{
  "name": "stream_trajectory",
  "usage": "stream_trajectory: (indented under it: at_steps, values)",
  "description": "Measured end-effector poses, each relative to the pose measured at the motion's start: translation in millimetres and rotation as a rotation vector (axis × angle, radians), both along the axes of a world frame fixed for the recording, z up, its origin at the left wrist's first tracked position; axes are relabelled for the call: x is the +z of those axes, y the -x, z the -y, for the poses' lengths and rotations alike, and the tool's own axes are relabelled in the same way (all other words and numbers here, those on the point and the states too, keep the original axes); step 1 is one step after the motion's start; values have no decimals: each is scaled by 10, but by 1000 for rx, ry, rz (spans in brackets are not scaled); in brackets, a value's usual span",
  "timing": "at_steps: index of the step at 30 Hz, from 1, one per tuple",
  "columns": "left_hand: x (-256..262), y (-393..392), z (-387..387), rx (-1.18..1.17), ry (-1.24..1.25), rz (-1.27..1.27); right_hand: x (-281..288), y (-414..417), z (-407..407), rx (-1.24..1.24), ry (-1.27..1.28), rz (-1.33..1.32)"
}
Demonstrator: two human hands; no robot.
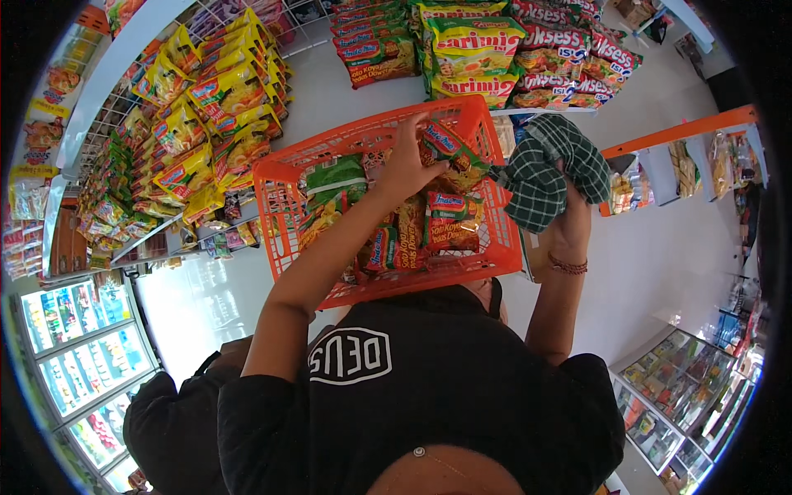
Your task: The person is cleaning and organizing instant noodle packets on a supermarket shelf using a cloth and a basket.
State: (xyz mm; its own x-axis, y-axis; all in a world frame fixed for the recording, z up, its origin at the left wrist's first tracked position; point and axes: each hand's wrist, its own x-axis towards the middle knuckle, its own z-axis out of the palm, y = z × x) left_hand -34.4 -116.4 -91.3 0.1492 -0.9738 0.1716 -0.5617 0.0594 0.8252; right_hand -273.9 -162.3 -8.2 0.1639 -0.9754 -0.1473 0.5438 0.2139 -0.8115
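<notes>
An orange-red plastic basket [396, 288] sits in front of me, holding several instant noodle packets [455, 223] and a green packet [337, 176]. My left hand [408, 164] reaches into it, thumb and fingers around the left end of an Indomie noodle packet [451, 151] that lies tilted near the basket's right end. Just outside that end, my right hand [568, 210] grips a dark green checked cloth [541, 176], which hides most of its fingers. One corner of the cloth reaches the basket's rim.
Stacked noodle packets [229, 93] fill a shelf at left; more packs [473, 52] stand on the shelf ahead. An orange-edged shelf [680, 133] is at right. Glass-door cabinets [86, 365] stand lower left, a glass display case [674, 383] lower right. Something in black cloth [179, 427] is close on my left.
</notes>
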Motion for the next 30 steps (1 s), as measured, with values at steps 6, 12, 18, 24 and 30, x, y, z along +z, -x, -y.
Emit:
stream_trajectory:
  at_steps: [6,12,18,24,30]
  values:
    - [112,-49,-76,-181,-364,1,-73,-90,-1,94,-31,16]
    - [390,-378,-346,166,-555,-383,124,-65,204,-11,-82,91]
    - [781,-81,-546,361,-281,-1078,-32,-350,1,-36,627,-695]
    - [698,-104,-675,280,32,-1453,242,-985,-704,427,1101,-1053]
    - [678,-160,-968,423,102,-1166,256,-961,-517,453,1232,-894]
